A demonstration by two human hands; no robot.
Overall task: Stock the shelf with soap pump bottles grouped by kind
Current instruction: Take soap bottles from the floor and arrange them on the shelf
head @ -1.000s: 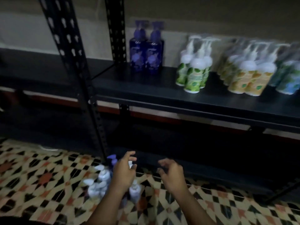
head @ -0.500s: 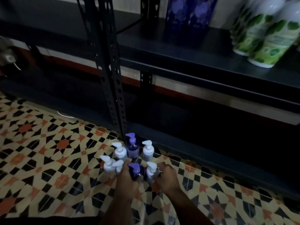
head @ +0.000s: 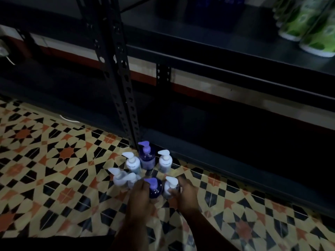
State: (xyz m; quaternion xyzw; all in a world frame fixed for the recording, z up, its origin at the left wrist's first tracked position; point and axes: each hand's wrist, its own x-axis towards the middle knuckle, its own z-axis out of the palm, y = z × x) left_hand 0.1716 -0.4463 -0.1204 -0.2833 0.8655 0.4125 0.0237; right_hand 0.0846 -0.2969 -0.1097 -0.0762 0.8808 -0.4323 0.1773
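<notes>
Patterned floor tiles (head: pixel 54 160): left hand (head: pixel 140 199) grips a purple bottle (head: pixel 155 189), right hand (head: pixel 184 193) grips the white bottle (head: pixel 170 187) beside it.

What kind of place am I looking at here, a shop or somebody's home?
Probably a small shop or stockroom, though it is dim. A dark metal shelving rack carries green-labelled bottles, and more soap pump bottles stand clustered on a patterned tile floor.

Upright purple (head: pixel 147 158) and white pump bottles (head: pixel 133 163), clustered
</notes>
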